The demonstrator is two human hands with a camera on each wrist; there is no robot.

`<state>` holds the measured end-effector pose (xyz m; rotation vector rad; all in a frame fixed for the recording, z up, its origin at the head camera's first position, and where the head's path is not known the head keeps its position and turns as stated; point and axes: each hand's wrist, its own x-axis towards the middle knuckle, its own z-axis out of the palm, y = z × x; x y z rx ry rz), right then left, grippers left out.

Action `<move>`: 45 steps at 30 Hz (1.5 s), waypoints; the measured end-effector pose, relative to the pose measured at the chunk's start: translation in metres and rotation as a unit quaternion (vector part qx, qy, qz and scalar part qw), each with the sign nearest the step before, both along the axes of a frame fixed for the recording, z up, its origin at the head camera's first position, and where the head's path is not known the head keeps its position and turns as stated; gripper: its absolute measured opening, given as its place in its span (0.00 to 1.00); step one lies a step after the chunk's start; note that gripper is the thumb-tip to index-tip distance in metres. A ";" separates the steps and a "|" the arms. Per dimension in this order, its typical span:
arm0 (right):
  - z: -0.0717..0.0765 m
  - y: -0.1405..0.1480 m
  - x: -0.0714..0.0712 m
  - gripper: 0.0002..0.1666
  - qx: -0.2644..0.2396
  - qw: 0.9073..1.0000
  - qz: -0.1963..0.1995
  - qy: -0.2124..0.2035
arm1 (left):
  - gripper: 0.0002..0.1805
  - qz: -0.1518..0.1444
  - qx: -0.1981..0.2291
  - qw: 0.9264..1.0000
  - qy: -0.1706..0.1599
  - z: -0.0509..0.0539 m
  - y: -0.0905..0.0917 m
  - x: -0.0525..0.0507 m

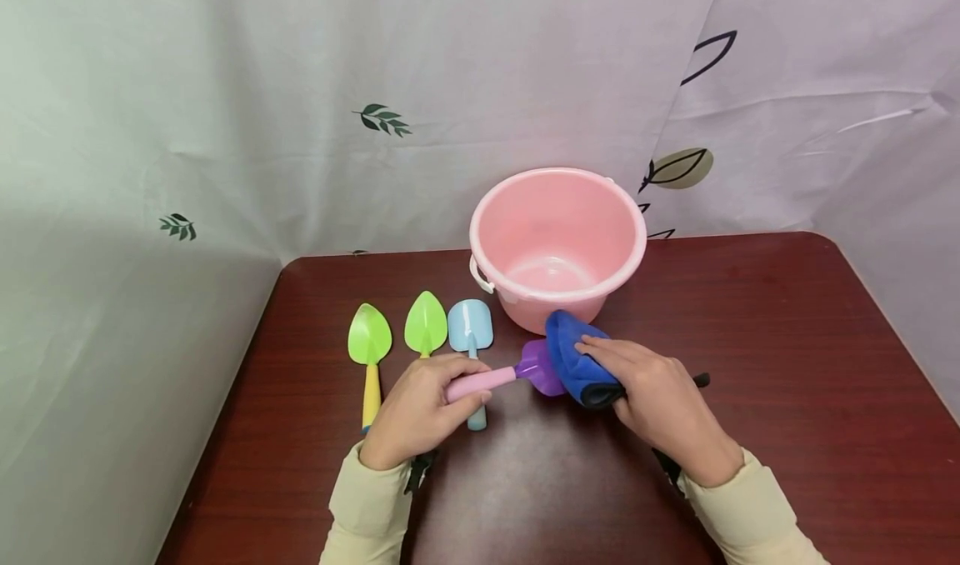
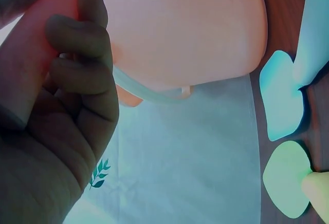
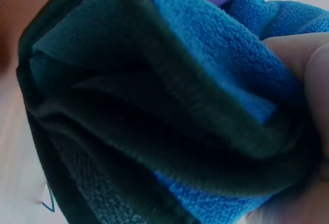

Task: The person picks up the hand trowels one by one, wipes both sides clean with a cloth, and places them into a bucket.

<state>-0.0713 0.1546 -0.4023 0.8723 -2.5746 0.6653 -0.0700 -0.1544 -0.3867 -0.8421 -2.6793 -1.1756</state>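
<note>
At the left hand [image 1: 420, 407], we find the fingers curled around the pink handle [image 1: 483, 383] of a purple trowel [image 1: 540, 368]; the left wrist view confirms the grasp, the butt of the handle lying over the palm. From these fingers the trowel extends towards the right hand [image 1: 663, 394], its blade clear of the left fingertips. At the right hand, we record fingers and thumb gripping a folded blue cloth [image 1: 576, 352] with black edging. The cloth covers the far part of the blade; we cannot tell whether the right fingers pinch the blade through it.

Next outward, we note a light blue trowel [image 1: 470, 323], its handle passing behind the pink one. To its left lie two green trowels [image 1: 425, 322] [image 1: 370, 332], the outer with a yellow handle, the inner's largely hidden by the left hand. Just beyond the cloth, a pink bucket [image 1: 536, 313] stands upright on the brown worktop [image 1: 772, 332]. Behind it, we observe pale fabric [image 1: 465, 40] with leaf prints.
</note>
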 end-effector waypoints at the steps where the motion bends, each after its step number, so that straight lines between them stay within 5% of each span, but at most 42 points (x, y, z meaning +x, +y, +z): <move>1: 0.000 0.001 0.000 0.41 0.002 1.000 -0.004 -0.002 | 0.09 -0.002 0.002 1.000 -0.001 0.000 0.000 0.000; 14: 0.005 0.006 0.001 0.37 -0.050 0.997 -0.048 0.041 | 0.10 0.024 0.006 0.999 -0.029 0.001 -0.005 -0.001; 22: 0.008 -0.004 0.003 0.21 -0.131 0.984 -0.001 0.124 | 0.10 0.032 -0.007 0.999 -0.030 -0.003 -0.003 -0.003; 29: 0.009 -0.012 0.004 0.23 -0.154 0.972 0.047 0.169 | 0.10 0.033 -0.016 0.999 -0.036 -0.003 0.002 -0.002; 37: 0.007 -0.020 0.008 0.27 -0.144 0.971 0.095 0.165 | 0.08 0.019 -0.030 0.999 -0.030 -0.006 0.009 -0.002; 45: 0.004 -0.022 0.010 0.37 -0.099 0.981 0.120 0.117 | 0.09 0.009 -0.033 0.999 -0.018 -0.007 0.015 -0.002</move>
